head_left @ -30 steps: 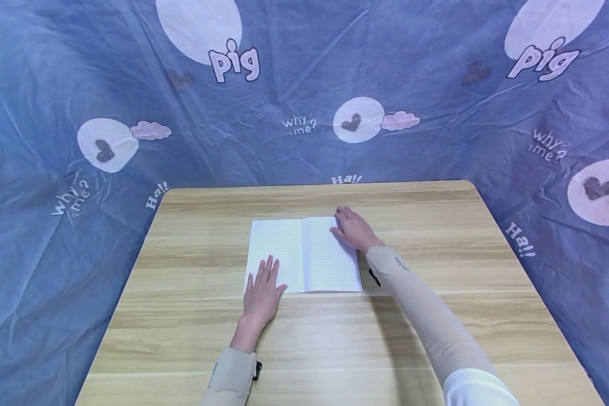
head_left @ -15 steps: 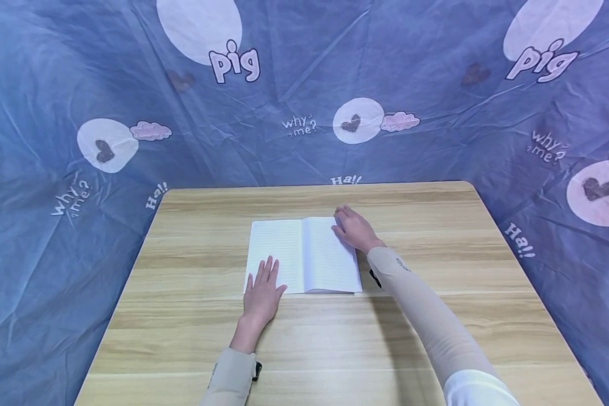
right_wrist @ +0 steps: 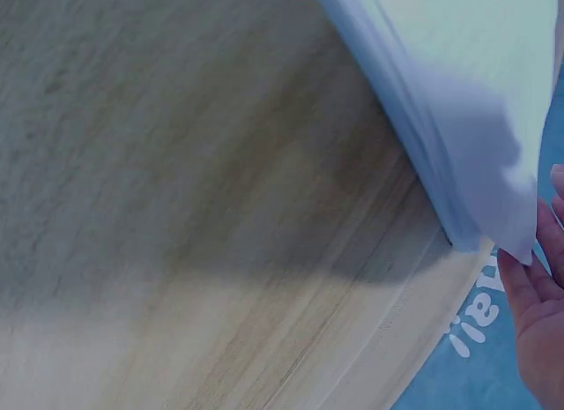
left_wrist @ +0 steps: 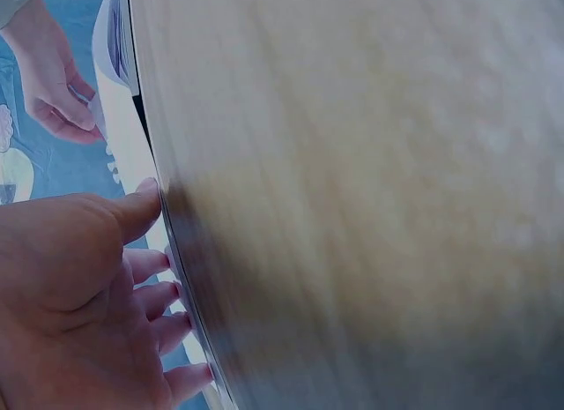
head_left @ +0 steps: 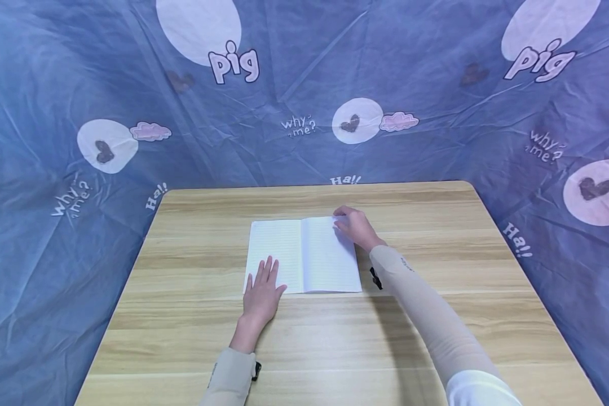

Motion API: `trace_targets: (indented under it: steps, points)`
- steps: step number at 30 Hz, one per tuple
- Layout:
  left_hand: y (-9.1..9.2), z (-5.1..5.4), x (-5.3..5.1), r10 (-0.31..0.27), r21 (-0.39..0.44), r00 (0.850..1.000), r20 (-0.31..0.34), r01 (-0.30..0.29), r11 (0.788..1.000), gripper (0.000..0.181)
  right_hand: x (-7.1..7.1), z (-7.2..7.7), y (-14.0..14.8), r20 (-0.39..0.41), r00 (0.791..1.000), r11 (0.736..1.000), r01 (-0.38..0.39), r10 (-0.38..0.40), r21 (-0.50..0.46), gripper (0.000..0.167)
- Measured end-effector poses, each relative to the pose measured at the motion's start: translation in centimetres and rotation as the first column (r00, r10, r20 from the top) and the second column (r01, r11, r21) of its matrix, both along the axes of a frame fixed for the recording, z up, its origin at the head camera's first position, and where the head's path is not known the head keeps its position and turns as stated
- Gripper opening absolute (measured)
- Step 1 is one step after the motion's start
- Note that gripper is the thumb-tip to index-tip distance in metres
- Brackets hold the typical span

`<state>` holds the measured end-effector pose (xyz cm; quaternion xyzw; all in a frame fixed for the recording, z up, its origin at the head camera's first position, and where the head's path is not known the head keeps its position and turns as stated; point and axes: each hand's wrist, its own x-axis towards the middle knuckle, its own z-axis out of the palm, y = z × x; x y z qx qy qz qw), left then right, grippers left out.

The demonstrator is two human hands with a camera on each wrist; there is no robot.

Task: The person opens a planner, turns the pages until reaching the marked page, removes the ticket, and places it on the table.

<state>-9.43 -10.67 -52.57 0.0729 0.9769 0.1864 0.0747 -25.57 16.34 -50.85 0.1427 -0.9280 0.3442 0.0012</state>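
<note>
From the head camera I see an open notebook [head_left: 317, 256] on the far part of the wooden table [head_left: 182, 338], its spine pointing away from the person and its 2 ruled pages side by side, so the spread's long axis runs left to right. The left hand [head_left: 261, 296] rests with fingers straight and spread on the left page's near portion; the right hand [head_left: 357, 228] pinches the right page at its far outer corner. Beyond hangs a printed blue cloth [head_left: 284, 152]. By the left wrist, thumb and 4 fingertips sit along the notebook, just beside its near edge. By the right wrist, a sheet's corner shows between fingertips, drawn out past the pages beneath.
</note>
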Motion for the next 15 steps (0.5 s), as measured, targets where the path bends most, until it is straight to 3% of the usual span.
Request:
trace_targets:
  steps: [9, 15]
  points:
    - [0.0, 0.04, -0.04, -0.001, -0.008, 1.0, 0.007, 0.001, 1.0, 0.064, -0.01, 0.39, 0.07, -0.005, 0.999, 0.992, 0.037, -0.037, -0.119, 0.024]
    - [-0.03, 0.04, -0.02, -0.001, -0.007, 1.0, 0.007, 0.001, 1.0, 0.065, 0.0, 0.83, 0.07, 0.063, 0.994, 0.977, 0.104, -0.094, -0.185, 0.031]
